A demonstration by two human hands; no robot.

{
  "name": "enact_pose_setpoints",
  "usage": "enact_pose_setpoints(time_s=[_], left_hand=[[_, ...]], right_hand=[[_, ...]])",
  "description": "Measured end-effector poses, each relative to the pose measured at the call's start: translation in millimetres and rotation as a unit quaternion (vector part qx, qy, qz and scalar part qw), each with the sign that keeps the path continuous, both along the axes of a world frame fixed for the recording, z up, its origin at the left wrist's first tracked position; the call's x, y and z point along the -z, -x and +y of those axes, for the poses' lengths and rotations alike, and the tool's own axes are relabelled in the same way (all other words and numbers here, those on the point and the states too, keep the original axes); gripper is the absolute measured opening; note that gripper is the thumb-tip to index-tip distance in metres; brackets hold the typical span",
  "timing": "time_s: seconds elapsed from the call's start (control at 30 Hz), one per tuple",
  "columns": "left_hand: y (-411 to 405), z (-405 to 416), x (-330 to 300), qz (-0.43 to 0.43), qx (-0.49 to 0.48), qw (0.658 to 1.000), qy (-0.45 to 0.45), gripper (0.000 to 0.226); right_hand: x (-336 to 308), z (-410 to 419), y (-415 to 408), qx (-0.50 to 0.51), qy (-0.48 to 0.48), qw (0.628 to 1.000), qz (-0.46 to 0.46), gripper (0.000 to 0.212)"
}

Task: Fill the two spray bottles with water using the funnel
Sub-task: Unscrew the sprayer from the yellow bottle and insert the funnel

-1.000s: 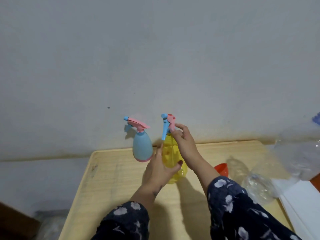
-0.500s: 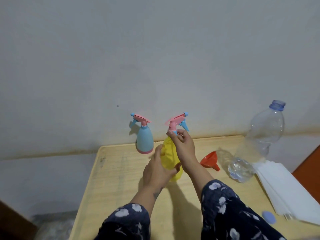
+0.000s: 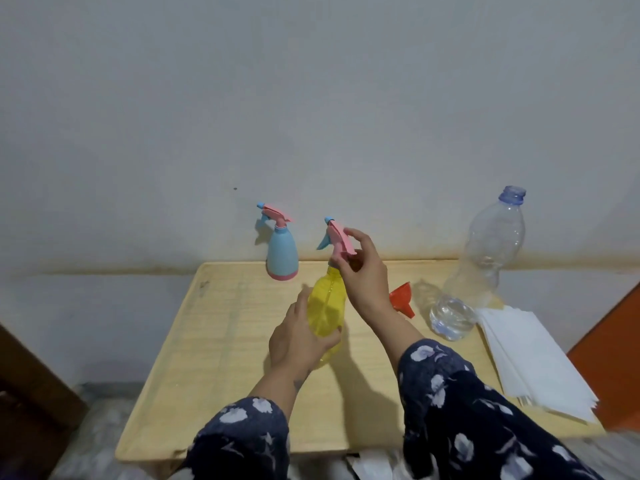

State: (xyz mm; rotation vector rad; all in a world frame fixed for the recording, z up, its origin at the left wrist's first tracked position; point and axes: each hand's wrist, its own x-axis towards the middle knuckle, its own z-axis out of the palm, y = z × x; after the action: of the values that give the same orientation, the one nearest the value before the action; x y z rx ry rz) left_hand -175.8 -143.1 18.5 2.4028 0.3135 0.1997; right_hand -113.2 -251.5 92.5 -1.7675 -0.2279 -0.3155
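Note:
A yellow spray bottle (image 3: 325,306) stands mid-table, and my left hand (image 3: 298,337) grips its body from the left. My right hand (image 3: 363,275) pinches the bottle's pink and blue spray head (image 3: 337,239) at the neck. A blue spray bottle (image 3: 282,254) with a pink trigger head stands at the table's back edge by the wall. An orange funnel (image 3: 401,297) lies on its side just right of my right wrist. A large clear water bottle (image 3: 485,258) stands uncapped at the right with a little water at its bottom.
The light wooden table (image 3: 214,327) stands against a grey wall. A stack of white paper sheets (image 3: 533,358) lies at the right edge. An orange surface (image 3: 613,355) rises beyond the sheets. A dark wooden object (image 3: 31,382) sits low at the left.
The spray head has turned in my right hand, its nozzle now pointing left again. The view has shifted, and the whole water bottle and the paper stack show at the right.

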Motion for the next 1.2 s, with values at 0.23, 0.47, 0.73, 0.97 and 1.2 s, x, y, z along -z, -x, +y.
enact_pose_setpoints(time_s=[0.23, 0.47, 0.73, 0.97, 1.2], left_hand=[[33.1, 6.4, 6.8, 0.024, -0.020, 0.999, -0.021, 0.083], [42.8, 17.8, 1.6, 0.030, -0.084, 0.996, -0.032, 0.083], [28.5, 2.7, -5.0, -0.013, -0.103, 0.994, 0.026, 0.084], [13.4, 3.1, 5.7, -0.016, -0.102, 0.993, 0.052, 0.084], [-4.7, 12.9, 19.8, -0.006, -0.088, 0.993, 0.075, 0.087]], right_hand=[[-41.3, -42.6, -8.7, 0.050, -0.036, 0.997, -0.044, 0.042], [-46.9, -78.9, -19.1, 0.076, -0.077, 0.992, 0.062, 0.043], [31.2, -96.8, -4.5, -0.049, 0.093, 0.958, 0.265, 0.048], [91.8, -106.0, 2.2, -0.072, 0.133, 0.922, 0.355, 0.050], [127.1, -99.2, -12.9, -0.034, 0.249, 0.922, 0.293, 0.058]])
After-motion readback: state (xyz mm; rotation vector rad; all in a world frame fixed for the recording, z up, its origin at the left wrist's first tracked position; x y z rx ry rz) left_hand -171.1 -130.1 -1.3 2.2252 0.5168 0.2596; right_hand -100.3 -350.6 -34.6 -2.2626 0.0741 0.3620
